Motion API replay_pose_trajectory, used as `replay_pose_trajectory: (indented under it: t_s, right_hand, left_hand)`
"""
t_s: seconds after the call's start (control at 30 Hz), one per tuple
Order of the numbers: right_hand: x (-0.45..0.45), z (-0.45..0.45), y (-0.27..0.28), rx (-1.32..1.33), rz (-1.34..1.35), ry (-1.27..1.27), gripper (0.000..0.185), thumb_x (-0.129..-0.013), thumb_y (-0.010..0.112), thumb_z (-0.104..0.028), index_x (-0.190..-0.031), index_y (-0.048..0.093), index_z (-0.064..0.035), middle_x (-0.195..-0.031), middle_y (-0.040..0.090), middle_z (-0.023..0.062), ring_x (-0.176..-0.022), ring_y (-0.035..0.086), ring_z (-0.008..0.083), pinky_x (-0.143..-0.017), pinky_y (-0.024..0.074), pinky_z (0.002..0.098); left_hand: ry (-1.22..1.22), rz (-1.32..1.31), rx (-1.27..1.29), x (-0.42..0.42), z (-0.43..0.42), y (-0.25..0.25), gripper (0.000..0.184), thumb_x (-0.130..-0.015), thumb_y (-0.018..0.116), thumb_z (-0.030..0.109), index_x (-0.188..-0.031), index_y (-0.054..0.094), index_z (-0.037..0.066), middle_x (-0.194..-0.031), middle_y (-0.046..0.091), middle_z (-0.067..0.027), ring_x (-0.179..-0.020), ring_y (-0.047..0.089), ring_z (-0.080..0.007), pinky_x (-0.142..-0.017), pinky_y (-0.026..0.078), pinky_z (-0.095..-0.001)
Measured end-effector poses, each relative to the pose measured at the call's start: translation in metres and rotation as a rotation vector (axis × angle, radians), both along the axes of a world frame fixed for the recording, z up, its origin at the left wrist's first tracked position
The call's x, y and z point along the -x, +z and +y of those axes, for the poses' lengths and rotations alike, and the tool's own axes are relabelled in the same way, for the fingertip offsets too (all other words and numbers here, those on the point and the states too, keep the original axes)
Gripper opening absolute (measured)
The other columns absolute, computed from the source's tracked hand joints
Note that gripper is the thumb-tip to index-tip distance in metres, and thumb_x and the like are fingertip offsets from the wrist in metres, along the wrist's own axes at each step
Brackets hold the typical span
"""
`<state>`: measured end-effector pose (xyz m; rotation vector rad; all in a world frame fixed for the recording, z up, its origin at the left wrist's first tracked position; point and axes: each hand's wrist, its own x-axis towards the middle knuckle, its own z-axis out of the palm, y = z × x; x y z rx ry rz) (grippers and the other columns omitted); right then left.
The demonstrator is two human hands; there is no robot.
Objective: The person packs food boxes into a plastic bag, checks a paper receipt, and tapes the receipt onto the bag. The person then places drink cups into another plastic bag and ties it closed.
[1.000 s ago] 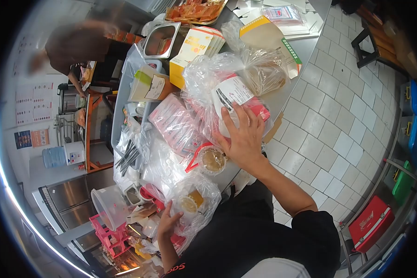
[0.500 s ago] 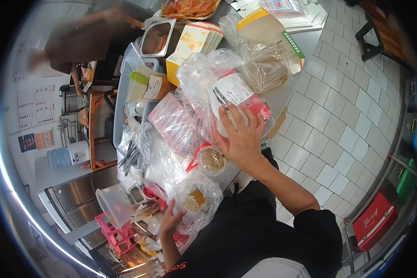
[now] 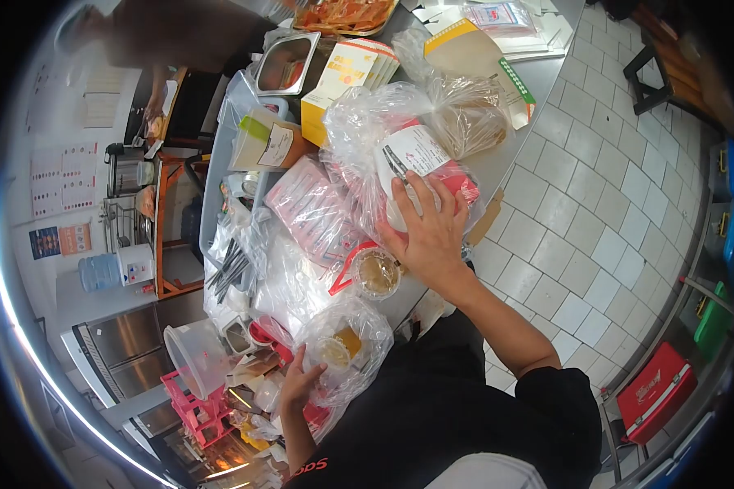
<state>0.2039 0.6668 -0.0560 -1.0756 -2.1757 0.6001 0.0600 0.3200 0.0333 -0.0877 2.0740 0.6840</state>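
My right hand (image 3: 426, 236) lies with fingers spread on a red-and-white package (image 3: 455, 181) inside a clear plastic bag (image 3: 359, 130). A printed white label (image 3: 416, 151) shows just beyond the fingertips. My left hand (image 3: 300, 383) is at the near side of another clear plastic bag (image 3: 369, 330), thumb and finger against its film. Inside that bag is a lidded cup of yellowish contents (image 3: 338, 349). Between the hands stands a clear-lidded cup (image 3: 377, 274) with a red strap-like piece (image 3: 342, 275) beside it. Pink-and-white packs (image 3: 311, 213) in plastic lie beyond.
A blue bin (image 3: 214, 191) holds a labelled drink cup (image 3: 274, 148) and black straws (image 3: 230, 265). Folded cartons (image 3: 347, 69) and a metal pan (image 3: 288, 61) stand farther back. A co-worker in a dark shirt (image 3: 171, 33) is at upper left. Tiled floor (image 3: 579, 236) lies right.
My right hand's fingers have drawn slightly closer together on the package. My left hand stays at the bag. The co-worker's body and arm have shifted, and the view has moved slightly.
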Motion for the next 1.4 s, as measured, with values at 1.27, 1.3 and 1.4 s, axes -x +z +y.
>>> replay_pose_trajectory:
  t_s: [1.27,1.3,1.4]
  right_hand:
    - [0.006,-0.006,0.003,-0.022,-0.005,0.01,0.076,-0.077,0.071,-0.051,-0.138,0.05,-0.0109,-0.142,0.043,0.0108,-0.13,0.037,0.034,-0.104,0.0241,0.057]
    - [0.007,-0.006,0.001,-0.038,0.01,-0.013,0.075,-0.077,0.07,-0.051,-0.138,0.05,-0.0114,-0.142,0.044,0.0104,-0.129,0.038,0.0343,-0.104,0.0231,0.0616]
    - [0.013,-0.008,-0.002,-0.057,0.023,-0.028,0.075,-0.076,0.07,-0.05,-0.137,0.051,-0.0113,-0.141,0.044,0.01,-0.129,0.038,0.0341,-0.102,0.0244,0.063]
  left_hand:
    - [0.055,0.004,-0.166,-0.011,-0.026,-0.021,0.097,-0.08,0.076,0.01,-0.154,0.014,0.0,-0.075,0.055,-0.0031,-0.055,0.05,-0.0125,-0.045,0.049,-0.031]
    - [0.074,0.001,-0.17,-0.011,-0.028,-0.022,0.097,-0.08,0.076,0.011,-0.154,0.014,0.0,-0.076,0.055,-0.0033,-0.055,0.051,-0.0123,-0.045,0.05,-0.0309]
    - [0.118,-0.005,-0.195,-0.015,-0.03,-0.025,0.097,-0.08,0.076,0.011,-0.154,0.014,0.001,-0.077,0.056,-0.0035,-0.056,0.051,-0.0119,-0.046,0.05,-0.0306]
